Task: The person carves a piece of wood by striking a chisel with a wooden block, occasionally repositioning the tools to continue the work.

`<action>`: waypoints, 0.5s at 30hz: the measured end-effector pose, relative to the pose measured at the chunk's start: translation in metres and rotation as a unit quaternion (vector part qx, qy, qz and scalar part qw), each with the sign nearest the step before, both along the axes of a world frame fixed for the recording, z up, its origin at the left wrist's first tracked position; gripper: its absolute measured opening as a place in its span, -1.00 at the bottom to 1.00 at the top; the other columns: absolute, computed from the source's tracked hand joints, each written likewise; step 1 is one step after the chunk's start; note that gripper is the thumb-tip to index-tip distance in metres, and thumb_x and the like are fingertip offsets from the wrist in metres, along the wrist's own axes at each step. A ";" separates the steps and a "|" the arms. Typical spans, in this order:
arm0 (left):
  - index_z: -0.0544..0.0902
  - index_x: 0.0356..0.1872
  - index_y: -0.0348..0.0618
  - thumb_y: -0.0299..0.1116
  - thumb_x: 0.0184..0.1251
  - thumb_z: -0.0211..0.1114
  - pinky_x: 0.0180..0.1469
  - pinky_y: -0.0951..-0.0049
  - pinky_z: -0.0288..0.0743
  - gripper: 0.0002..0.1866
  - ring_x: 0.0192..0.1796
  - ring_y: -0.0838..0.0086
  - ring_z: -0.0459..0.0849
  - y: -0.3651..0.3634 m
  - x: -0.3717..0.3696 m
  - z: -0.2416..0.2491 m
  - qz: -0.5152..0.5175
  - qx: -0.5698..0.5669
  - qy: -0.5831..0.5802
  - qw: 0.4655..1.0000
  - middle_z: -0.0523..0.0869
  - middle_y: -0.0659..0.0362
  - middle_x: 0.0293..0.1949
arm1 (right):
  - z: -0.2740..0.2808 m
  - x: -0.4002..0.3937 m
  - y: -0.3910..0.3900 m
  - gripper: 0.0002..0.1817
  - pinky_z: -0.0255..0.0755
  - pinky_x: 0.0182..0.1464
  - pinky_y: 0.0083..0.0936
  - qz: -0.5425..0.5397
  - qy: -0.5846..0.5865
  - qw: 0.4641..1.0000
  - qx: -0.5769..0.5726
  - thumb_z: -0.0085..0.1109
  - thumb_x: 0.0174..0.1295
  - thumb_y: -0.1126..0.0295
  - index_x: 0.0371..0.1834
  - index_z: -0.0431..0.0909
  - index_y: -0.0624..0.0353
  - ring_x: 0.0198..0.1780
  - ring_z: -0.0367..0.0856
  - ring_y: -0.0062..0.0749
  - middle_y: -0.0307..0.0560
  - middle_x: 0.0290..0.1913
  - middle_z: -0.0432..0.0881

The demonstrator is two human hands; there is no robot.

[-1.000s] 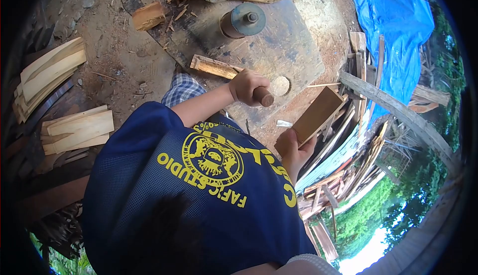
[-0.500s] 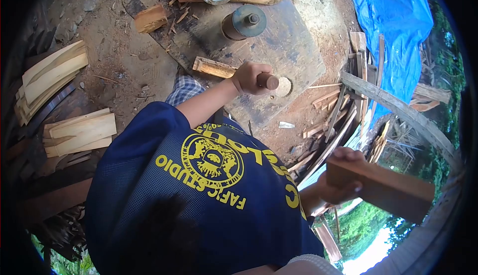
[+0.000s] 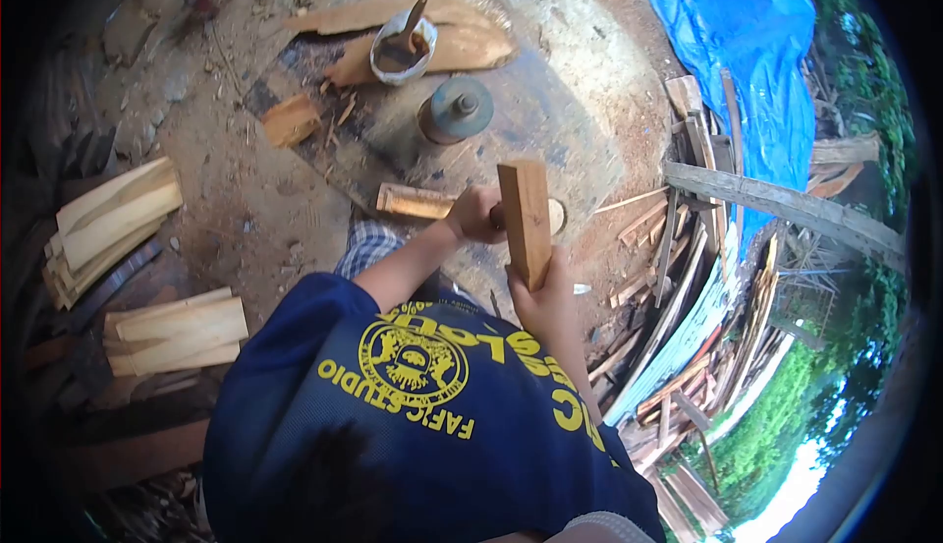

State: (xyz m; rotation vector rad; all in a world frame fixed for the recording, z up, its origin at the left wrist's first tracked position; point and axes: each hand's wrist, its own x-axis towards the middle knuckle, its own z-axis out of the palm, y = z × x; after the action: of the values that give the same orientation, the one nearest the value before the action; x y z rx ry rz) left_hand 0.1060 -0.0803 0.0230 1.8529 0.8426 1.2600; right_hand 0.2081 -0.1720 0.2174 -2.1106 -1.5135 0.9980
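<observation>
My left hand (image 3: 478,214) is closed around a short round wooden handle (image 3: 498,216), low over the dark work board. Whatever the handle belongs to is hidden below the fist. My right hand (image 3: 543,285) grips the lower end of a squared wooden block (image 3: 527,219), which points up and away from me. In this view the block overlaps the handle's end and part of a pale round patch (image 3: 557,216) on the board. Beside my left hand lies a small wood offcut (image 3: 415,201).
On the board (image 3: 580,130) stand a capped metal cylinder (image 3: 455,111) and a white tub (image 3: 401,73) with a brush in it. Thin wooden slats (image 3: 118,219) are stacked at left. Scrap wood, a grey beam (image 3: 786,207) and a blue tarp (image 3: 727,42) are at right.
My right hand has swung the wooden block from far out at the lower right in to the handle in my left hand. The view has also shifted, showing more ground at the top.
</observation>
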 end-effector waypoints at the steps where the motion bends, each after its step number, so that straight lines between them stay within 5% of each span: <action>1: 0.63 -0.35 0.00 -0.20 0.06 0.40 -0.38 0.18 0.64 -0.81 -0.40 0.08 0.73 0.000 0.000 0.003 -0.004 -0.004 -0.002 1.000 0.71 0.09 -0.44 | 0.000 0.002 -0.001 -0.57 0.48 -0.20 -0.18 0.002 -0.014 1.000 -0.009 0.39 0.16 0.32 -0.07 0.36 0.26 -0.25 0.64 0.17 0.27 -0.32 0.58; 10: 0.63 -0.39 0.00 -0.16 0.07 0.41 -0.37 0.20 0.63 -0.80 -0.39 0.10 0.74 0.001 0.000 0.011 -0.031 -0.006 0.027 0.999 0.71 0.10 -0.47 | 0.019 0.013 0.001 -0.55 0.47 -0.24 -0.20 0.019 -0.046 0.997 -0.057 0.40 0.13 0.30 -0.06 0.39 0.29 -0.29 0.60 0.25 0.27 -0.33 0.60; 12: 0.62 -0.41 -0.02 -0.18 0.04 0.42 -0.38 0.20 0.63 -0.79 -0.40 0.09 0.73 -0.004 -0.002 0.012 -0.031 -0.027 0.015 0.999 0.70 0.08 -0.48 | 0.029 0.021 0.005 -0.52 0.46 -0.26 -0.21 0.058 -0.025 0.997 -0.040 0.40 0.14 0.32 -0.01 0.38 0.32 -0.33 0.63 0.09 0.21 -0.34 0.59; 13: 0.61 -0.43 -0.04 -0.19 0.01 0.43 -0.38 0.21 0.61 -0.79 -0.40 0.08 0.73 -0.004 -0.003 0.015 -0.030 -0.070 0.004 0.997 0.69 0.06 -0.50 | 0.039 0.023 0.006 -0.57 0.47 -0.31 -0.31 0.047 -0.001 0.999 0.015 0.39 0.16 0.34 -0.02 0.40 0.28 -0.37 0.64 -0.21 0.07 -0.34 0.61; 15: 0.60 -0.45 -0.05 -0.21 -0.02 0.43 -0.38 0.21 0.60 -0.78 -0.40 0.07 0.73 -0.004 -0.007 0.023 -0.031 -0.108 -0.005 0.994 0.68 0.03 -0.51 | 0.063 0.030 0.005 -0.58 0.50 -0.31 -0.20 -0.026 0.086 0.990 0.106 0.36 0.18 0.28 -0.01 0.41 0.23 -0.38 0.65 -0.13 0.09 -0.38 0.63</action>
State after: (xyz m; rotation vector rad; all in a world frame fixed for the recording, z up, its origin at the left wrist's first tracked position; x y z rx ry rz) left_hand 0.0990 -0.0844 0.0460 1.6863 0.8733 1.0946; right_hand 0.2385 -0.1671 0.2803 -1.8575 -1.4057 0.9316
